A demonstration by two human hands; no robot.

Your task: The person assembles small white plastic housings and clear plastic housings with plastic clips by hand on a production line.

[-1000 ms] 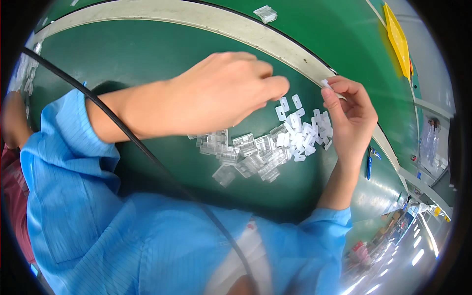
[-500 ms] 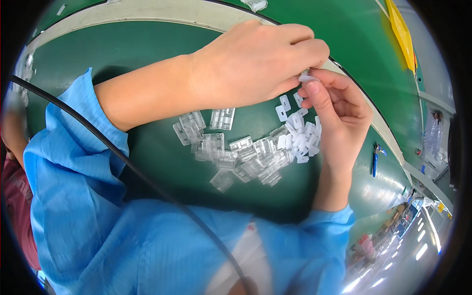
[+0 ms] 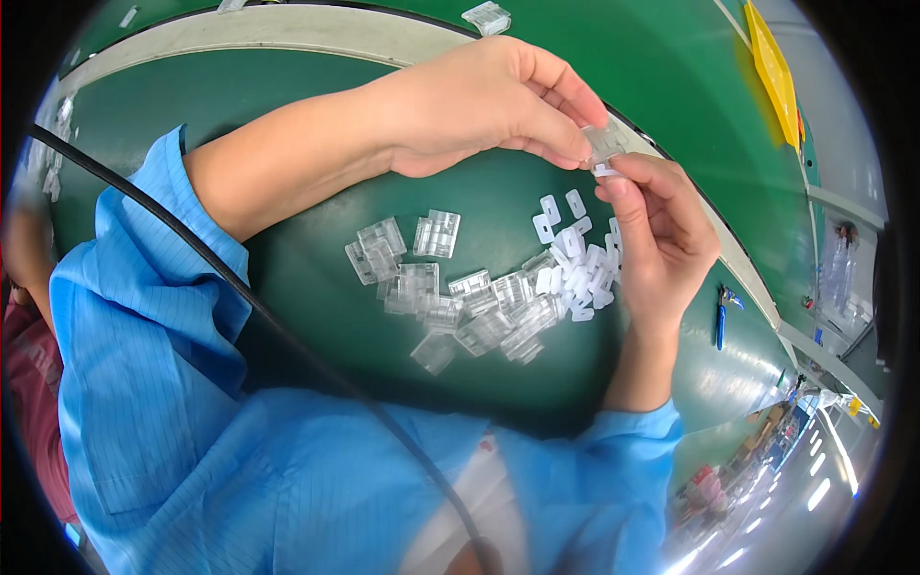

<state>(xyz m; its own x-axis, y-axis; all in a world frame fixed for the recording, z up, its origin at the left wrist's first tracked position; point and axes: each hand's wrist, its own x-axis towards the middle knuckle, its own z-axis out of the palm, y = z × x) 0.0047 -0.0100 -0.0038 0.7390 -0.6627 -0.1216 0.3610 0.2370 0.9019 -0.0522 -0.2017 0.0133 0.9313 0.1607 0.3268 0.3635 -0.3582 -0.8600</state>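
My left hand (image 3: 479, 101) pinches a clear plastic block (image 3: 605, 140) between thumb and fingers, beyond the piles. My right hand (image 3: 668, 230) has thumb and forefinger closed on a small white plastic tab (image 3: 603, 171) at the block's near edge. The tab touches the block; how far it sits inside cannot be made out. Below the hands, a pile of small white tabs (image 3: 578, 273), some with a slot, lies on the green tabletop (image 3: 316, 287). Left of it, several clear plastic blocks (image 3: 484, 331) lie loosely heaped, partly overlapping.
A blue-handled hand tool (image 3: 721, 321) lies right of my right forearm. A pale raised strip (image 3: 259, 21) curves along the far side, with one clear piece (image 3: 487, 17) beyond it. A black cable (image 3: 240, 287) crosses my left sleeve. Another person's dark red clothing (image 3: 34, 402) shows at far left.
My left hand has turned and lifted its fingers, so the clear block now shows between the hands. My right hand keeps its pinch on the white tab, slightly lower.
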